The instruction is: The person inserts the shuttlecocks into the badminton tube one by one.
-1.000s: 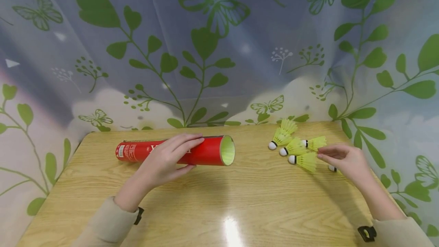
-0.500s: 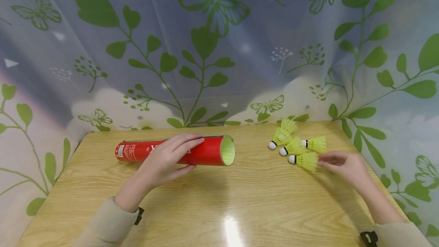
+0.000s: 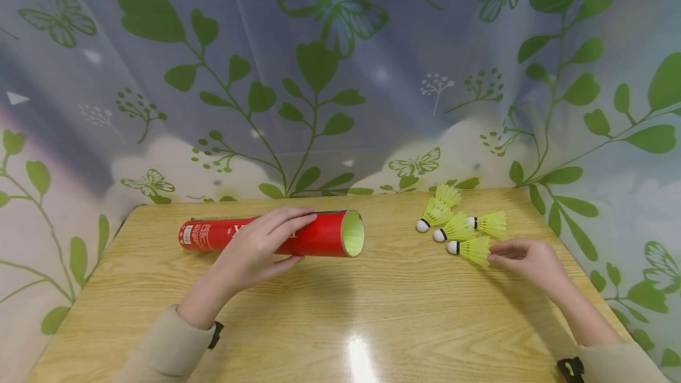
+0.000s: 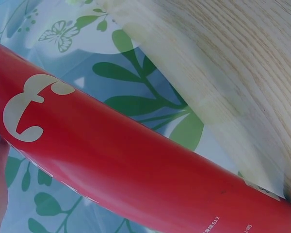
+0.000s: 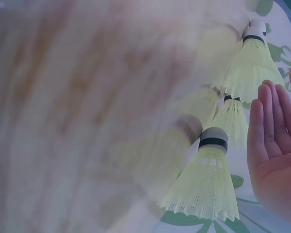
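A red cardboard tube (image 3: 324, 234) lies sideways on the left, its round mouth facing right and showing a pale green inside. My left hand (image 3: 260, 247) grips it from above, thumb on the near side; in the left wrist view the red tube (image 4: 150, 165) fills much of the picture. On the right, several yellow shuttlecocks with white corks lie clustered. My right hand (image 3: 532, 262) pinches the skirt edge of the nearest shuttlecock (image 3: 473, 249), whose cork points left. In the right wrist view, its fingertips overlap the skirt of a shuttlecock (image 5: 252, 68).
Behind the held one lie a middle shuttlecock (image 3: 453, 228), another shuttlecock (image 3: 489, 223) to its right, and overlapping ones at the back left. The wooden table (image 3: 404, 312) ends at a leaf-patterned curtain (image 3: 340, 105).
My right hand has shifted slightly down and come to the nearest shuttlecock's skirt; the cork seen beneath the hand earlier is now hidden. My left hand and the tube stay put.
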A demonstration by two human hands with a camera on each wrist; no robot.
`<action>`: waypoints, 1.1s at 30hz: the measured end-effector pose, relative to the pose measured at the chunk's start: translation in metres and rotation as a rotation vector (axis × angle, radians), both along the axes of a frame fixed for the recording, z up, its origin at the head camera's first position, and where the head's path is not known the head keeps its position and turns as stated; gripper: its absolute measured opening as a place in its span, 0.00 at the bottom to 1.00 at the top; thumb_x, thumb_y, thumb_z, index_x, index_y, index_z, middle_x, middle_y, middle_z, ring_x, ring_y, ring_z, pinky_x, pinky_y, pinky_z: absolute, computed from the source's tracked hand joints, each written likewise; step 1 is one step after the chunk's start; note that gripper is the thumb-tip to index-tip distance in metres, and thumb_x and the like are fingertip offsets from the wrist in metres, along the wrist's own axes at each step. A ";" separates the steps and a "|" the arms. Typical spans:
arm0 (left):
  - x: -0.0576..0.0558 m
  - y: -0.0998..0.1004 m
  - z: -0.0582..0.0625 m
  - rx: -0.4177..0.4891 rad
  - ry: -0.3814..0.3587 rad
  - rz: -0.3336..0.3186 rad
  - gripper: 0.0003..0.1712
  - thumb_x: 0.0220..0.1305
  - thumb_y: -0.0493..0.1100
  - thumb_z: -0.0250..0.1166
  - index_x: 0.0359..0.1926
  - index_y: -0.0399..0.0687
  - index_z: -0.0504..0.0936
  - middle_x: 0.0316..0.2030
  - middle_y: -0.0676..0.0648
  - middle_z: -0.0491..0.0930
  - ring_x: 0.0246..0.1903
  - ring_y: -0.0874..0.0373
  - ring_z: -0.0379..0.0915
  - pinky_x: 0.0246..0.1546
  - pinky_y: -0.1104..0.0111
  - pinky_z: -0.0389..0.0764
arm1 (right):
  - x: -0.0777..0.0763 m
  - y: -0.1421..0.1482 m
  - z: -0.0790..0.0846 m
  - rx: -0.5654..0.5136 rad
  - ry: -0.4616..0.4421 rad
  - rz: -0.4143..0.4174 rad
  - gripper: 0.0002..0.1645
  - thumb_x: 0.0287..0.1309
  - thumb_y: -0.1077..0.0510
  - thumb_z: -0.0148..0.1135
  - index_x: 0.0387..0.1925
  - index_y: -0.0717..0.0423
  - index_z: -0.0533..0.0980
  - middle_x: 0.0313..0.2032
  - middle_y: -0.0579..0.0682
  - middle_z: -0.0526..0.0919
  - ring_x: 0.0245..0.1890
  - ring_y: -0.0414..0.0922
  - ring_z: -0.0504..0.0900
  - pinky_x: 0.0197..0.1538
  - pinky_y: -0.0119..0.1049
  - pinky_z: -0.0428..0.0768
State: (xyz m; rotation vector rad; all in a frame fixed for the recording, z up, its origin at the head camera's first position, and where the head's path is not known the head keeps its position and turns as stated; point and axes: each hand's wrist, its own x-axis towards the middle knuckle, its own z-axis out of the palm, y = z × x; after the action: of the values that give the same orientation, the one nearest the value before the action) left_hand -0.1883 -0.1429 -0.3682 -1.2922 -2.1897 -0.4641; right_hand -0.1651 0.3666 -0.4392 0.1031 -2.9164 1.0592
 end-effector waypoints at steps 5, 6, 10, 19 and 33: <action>-0.001 0.000 -0.001 -0.007 -0.004 0.009 0.43 0.43 0.42 0.75 0.64 0.50 0.70 0.59 0.50 0.72 0.56 0.55 0.71 0.54 0.60 0.77 | -0.002 -0.001 -0.002 0.038 0.015 -0.002 0.20 0.53 0.46 0.67 0.41 0.56 0.83 0.37 0.54 0.86 0.30 0.29 0.80 0.33 0.26 0.79; -0.001 0.000 -0.001 -0.009 -0.004 0.013 0.43 0.43 0.43 0.74 0.64 0.50 0.70 0.59 0.50 0.72 0.56 0.55 0.71 0.54 0.60 0.77 | -0.002 -0.002 -0.003 0.046 0.018 -0.002 0.20 0.53 0.46 0.67 0.41 0.56 0.83 0.37 0.54 0.86 0.30 0.29 0.80 0.33 0.27 0.79; -0.001 0.000 -0.001 -0.006 -0.010 0.015 0.44 0.43 0.42 0.75 0.64 0.50 0.69 0.59 0.50 0.72 0.56 0.55 0.71 0.54 0.60 0.77 | -0.004 -0.005 -0.003 0.072 0.030 0.009 0.19 0.53 0.48 0.67 0.39 0.58 0.83 0.35 0.54 0.86 0.30 0.34 0.80 0.31 0.27 0.79; -0.001 0.001 -0.001 0.003 0.001 0.003 0.44 0.43 0.42 0.75 0.64 0.49 0.69 0.59 0.50 0.72 0.56 0.55 0.71 0.54 0.61 0.77 | -0.005 -0.009 -0.001 0.112 0.037 -0.010 0.18 0.54 0.48 0.66 0.37 0.58 0.84 0.34 0.54 0.86 0.31 0.42 0.82 0.30 0.29 0.79; -0.001 -0.001 -0.001 -0.005 -0.003 0.005 0.44 0.43 0.42 0.75 0.65 0.48 0.69 0.59 0.49 0.72 0.57 0.56 0.69 0.54 0.61 0.77 | 0.000 -0.012 0.023 0.054 0.021 -0.036 0.21 0.58 0.44 0.61 0.40 0.57 0.83 0.35 0.55 0.86 0.28 0.40 0.81 0.26 0.33 0.79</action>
State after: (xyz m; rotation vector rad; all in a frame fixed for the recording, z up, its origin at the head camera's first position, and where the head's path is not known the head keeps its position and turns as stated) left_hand -0.1895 -0.1439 -0.3693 -1.2889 -2.1971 -0.4596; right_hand -0.1647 0.3542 -0.4165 0.0624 -2.9170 0.9686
